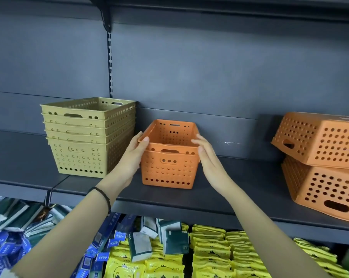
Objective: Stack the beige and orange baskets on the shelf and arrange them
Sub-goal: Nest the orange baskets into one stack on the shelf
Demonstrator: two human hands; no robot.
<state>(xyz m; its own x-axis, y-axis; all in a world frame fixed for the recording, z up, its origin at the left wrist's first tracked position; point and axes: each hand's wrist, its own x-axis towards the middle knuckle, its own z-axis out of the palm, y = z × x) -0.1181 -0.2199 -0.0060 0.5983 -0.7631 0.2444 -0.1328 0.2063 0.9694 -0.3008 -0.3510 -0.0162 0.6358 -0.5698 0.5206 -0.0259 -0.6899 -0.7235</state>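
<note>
Standing mid-frame on the shelf (239, 177), the nested orange baskets (168, 169) are gripped at the left rim by the left hand (136, 152), thumb hooked over the edge; the right hand (205, 155) is laid flat against the right wall, fingers straight. The beige stack (85, 137) is seen just beside, centre left. If pressed unevenly, the upper basket (169, 147) could be jammed askew or the pair tipped forward.
</note>
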